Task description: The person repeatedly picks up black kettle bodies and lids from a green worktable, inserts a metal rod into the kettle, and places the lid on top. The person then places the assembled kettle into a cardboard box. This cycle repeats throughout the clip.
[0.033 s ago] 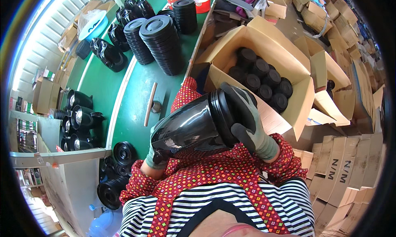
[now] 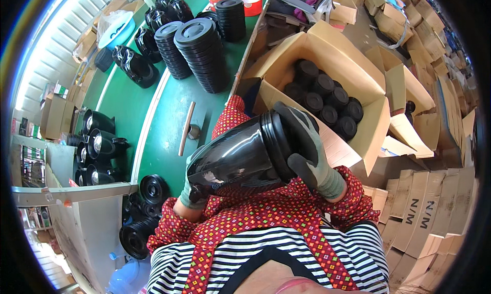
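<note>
A glossy black jug (image 2: 232, 158) lies tilted across my front, between my two gloved hands. Its wide end, to the right, carries a ribbed black ring (image 2: 273, 147). My right hand (image 2: 307, 148), in a grey-green glove with dark palm and fingers, is closed around that wide end, thumb below and fingers above. At the narrower left end my left hand (image 2: 194, 179) supports the jug from the far side and below; most of its fingers are hidden behind the jug. A pale scuff or reflection shows low on the jug's side.
An open carton (image 2: 376, 135) holding several black cylindrical pieces stands at the right. Stacks of black lids (image 2: 202, 53) stand on the green conveyor (image 2: 163, 140), near a thin wooden stick (image 2: 187, 128). Black jugs with shiny interiors (image 2: 105, 143) sit farther left. More cartons (image 2: 419, 207) rise at right.
</note>
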`<action>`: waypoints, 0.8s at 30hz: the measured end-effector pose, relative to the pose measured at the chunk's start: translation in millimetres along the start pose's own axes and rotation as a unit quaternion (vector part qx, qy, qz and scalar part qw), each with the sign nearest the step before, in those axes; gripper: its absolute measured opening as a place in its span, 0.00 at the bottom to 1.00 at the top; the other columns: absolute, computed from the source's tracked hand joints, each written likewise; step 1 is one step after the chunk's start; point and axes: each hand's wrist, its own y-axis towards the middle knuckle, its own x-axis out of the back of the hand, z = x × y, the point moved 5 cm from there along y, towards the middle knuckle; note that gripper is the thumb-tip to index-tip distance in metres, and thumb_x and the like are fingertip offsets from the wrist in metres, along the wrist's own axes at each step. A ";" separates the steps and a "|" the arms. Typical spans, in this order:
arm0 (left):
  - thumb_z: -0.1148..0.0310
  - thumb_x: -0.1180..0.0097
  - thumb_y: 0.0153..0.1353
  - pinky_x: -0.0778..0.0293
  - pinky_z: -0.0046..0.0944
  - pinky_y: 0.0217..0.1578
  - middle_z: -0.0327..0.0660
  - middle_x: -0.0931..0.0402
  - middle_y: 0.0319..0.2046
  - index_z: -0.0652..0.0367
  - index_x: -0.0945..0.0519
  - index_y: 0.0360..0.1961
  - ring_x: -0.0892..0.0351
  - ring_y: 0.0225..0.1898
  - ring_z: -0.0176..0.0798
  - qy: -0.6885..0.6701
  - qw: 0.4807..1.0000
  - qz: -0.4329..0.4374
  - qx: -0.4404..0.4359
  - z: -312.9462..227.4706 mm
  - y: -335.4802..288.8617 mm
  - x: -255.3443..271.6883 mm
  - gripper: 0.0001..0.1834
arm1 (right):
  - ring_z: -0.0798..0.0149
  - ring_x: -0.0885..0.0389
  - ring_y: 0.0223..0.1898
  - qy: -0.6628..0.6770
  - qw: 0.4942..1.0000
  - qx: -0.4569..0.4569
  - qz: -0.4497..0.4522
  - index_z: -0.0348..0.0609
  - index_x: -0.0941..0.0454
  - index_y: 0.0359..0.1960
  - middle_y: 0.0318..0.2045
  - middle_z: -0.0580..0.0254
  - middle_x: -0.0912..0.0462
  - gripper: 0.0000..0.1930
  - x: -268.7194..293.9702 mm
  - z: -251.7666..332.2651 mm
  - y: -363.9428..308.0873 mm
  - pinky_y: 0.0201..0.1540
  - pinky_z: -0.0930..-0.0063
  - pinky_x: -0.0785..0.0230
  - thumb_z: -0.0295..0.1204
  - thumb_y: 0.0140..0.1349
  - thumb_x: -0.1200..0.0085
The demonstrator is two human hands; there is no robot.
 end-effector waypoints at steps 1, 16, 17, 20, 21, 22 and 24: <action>0.71 0.34 0.66 0.19 0.42 0.60 0.53 0.22 0.62 0.69 0.28 0.67 0.16 0.57 0.42 -0.022 1.000 0.003 0.011 5.0 0.2 0.1 0.30 | 0.40 0.36 0.74 0.019 1.000 0.010 0.007 0.30 0.39 0.77 0.72 0.38 0.31 0.45 -0.6 -0.7 1.6 0.76 0.51 0.47 0.56 0.70 0.46; 0.71 0.39 0.69 0.19 0.40 0.59 0.51 0.21 0.61 0.68 0.24 0.64 0.15 0.55 0.43 -0.027 0.997 0.028 0.074 53.9 11.7 28.3 0.24 | 0.33 0.37 0.73 -0.022 0.983 0.166 0.069 0.33 0.37 0.76 0.71 0.33 0.36 0.51 -4.2 3.6 1.5 0.74 0.45 0.45 0.56 0.58 0.36; 0.71 0.36 0.67 0.19 0.39 0.58 0.51 0.20 0.60 0.69 0.24 0.64 0.15 0.55 0.43 0.008 0.999 0.005 0.033 29.0 13.3 25.2 0.26 | 0.36 0.37 0.73 0.033 0.994 0.096 0.032 0.33 0.38 0.76 0.72 0.35 0.36 0.48 -3.6 -7.2 1.9 0.74 0.47 0.44 0.53 0.62 0.38; 0.71 0.27 0.58 0.18 0.40 0.56 0.53 0.18 0.59 0.70 0.20 0.60 0.13 0.54 0.47 0.170 0.975 -0.118 -0.075 -47.9 12.6 12.0 0.29 | 0.50 0.33 0.72 0.230 0.965 -0.121 -0.045 0.36 0.38 0.76 0.72 0.46 0.33 0.36 -20.3 -45.0 -14.9 0.73 0.57 0.39 0.45 0.75 0.47; 0.71 0.24 0.53 0.17 0.41 0.55 0.55 0.18 0.58 0.68 0.17 0.57 0.13 0.54 0.49 0.263 0.938 -0.197 -0.110 -79.6 14.7 3.8 0.29 | 0.58 0.30 0.70 0.315 0.928 -0.191 -0.056 0.37 0.37 0.75 0.71 0.53 0.30 0.30 -26.0 -57.2 -20.7 0.72 0.62 0.37 0.42 0.80 0.52; 0.70 0.23 0.52 0.16 0.43 0.52 0.59 0.18 0.57 0.66 0.14 0.49 0.11 0.52 0.50 0.445 0.843 -0.216 -0.212 -116.2 17.6 -10.2 0.23 | 0.60 0.28 0.69 0.348 0.906 -0.240 -0.030 0.38 0.36 0.75 0.71 0.55 0.29 0.28 -25.5 -74.4 -29.5 0.72 0.62 0.36 0.42 0.81 0.54; 0.73 0.23 0.51 0.16 0.45 0.51 0.64 0.20 0.58 0.67 0.14 0.47 0.10 0.50 0.53 0.467 0.816 -0.187 -0.285 -128.1 15.0 -15.4 0.21 | 0.64 0.26 0.67 0.384 0.873 -0.301 0.002 0.41 0.33 0.72 0.69 0.59 0.26 0.24 -26.6 -74.7 -33.2 0.72 0.62 0.35 0.40 0.82 0.56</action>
